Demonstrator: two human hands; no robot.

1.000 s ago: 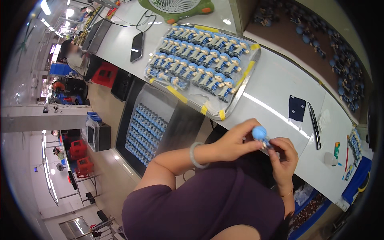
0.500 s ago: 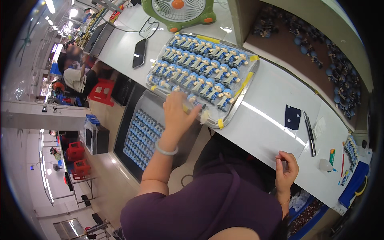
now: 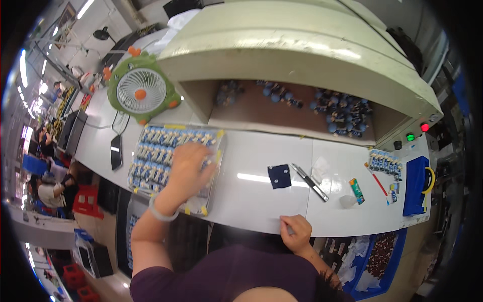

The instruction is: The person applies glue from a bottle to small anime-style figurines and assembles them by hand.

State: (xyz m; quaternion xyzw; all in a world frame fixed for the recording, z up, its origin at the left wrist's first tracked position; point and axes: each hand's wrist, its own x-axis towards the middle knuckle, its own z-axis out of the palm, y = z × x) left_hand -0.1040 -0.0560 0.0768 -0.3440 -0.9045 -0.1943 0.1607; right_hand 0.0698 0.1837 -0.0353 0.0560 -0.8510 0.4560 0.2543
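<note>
My left hand is over the right part of a clear tray with yellow tape on its rim. Rows of small blue-haired figurines lie in it. The thumb is apart from the fingers, with nothing visible between them; slight blur softens the fingertips, and the hand hides part of the rows. At the table's front edge is my right hand, its fingers curled in with nothing showing in them. A dark blue cloth piece and a pen lie beyond it.
A green fan and a phone are by the tray. Behind the table, a cream machine has more figurines in its opening. Rightward are a green tube, a small cup and a blue bin.
The view has swung toward the right side of the table and the machine. My left hand has moved from the tray's near edge to over its rows. My right hand has curled more tightly.
</note>
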